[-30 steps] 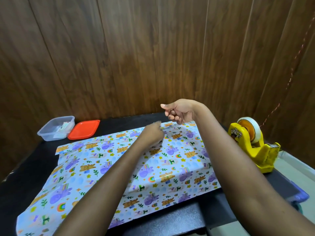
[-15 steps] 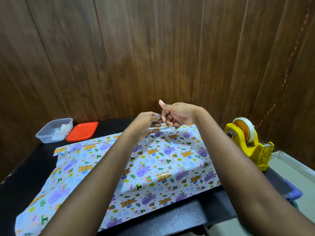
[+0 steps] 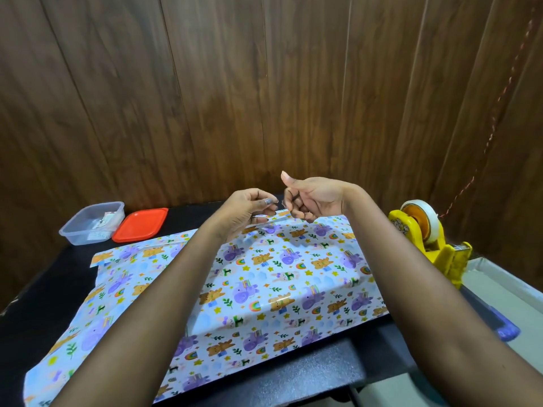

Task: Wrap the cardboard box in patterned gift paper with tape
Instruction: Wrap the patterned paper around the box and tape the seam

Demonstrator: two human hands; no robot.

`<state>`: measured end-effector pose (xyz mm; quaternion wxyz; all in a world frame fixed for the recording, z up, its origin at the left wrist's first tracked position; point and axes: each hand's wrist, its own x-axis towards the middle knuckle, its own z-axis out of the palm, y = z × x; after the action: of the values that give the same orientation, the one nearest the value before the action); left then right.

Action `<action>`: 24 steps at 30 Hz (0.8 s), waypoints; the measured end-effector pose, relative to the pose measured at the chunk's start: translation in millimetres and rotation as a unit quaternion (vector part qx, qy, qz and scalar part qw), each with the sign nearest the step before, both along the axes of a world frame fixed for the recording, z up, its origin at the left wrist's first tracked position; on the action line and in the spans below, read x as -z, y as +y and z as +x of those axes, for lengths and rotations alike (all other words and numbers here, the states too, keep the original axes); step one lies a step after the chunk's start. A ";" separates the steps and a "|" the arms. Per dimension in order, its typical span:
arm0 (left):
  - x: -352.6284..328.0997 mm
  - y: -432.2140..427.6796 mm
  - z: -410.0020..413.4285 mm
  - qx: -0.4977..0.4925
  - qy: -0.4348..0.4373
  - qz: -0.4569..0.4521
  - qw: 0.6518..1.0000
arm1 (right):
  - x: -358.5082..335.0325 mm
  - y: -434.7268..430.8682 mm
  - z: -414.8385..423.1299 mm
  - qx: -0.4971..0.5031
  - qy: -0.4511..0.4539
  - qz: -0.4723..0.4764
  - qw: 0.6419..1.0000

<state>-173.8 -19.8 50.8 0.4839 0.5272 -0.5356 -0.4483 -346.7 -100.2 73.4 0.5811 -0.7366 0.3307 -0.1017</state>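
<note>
At mid-frame, above the far edge of the paper, the two hands nearly touch. The left hand pinches a small, shiny, greyish bit between thumb and fingertips; it is too small to identify. The right hand has its fingers curled inward and its thumb raised; whether it holds anything I cannot tell. The paper lies spread over the black bench and rises into a boxy block at centre right; the box under it is hidden. At the right edge stands a yellow dispenser carrying a tape roll. At upper left sits a clear tub, with an orange lid just beside it.
</note>
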 end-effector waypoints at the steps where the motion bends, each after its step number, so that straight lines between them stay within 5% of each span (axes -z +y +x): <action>1: 1.0 1.5 -0.1 0.025 0.012 0.007 1.000 | 0.1 0.7 0.1 -0.007 -0.014 0.015 1.000; 14: 5.6 1.9 -5.1 0.001 -0.037 -0.050 0.998 | -4.1 8.3 -0.6 -0.016 -0.008 0.034 0.999; 20: -2.5 4.4 -1.8 0.063 -0.200 -0.007 0.978 | -9.5 16.9 -3.8 0.002 0.158 -0.080 0.984; 24: -7.5 1.3 -4.8 0.079 -0.200 0.020 0.976 | -9.9 23.3 -0.1 0.037 0.162 -0.125 0.978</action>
<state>-178.6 -18.5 58.3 0.3198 0.5718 -0.6525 -0.3809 -346.7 -76.9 83.2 0.4185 -0.7976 0.4324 -0.0428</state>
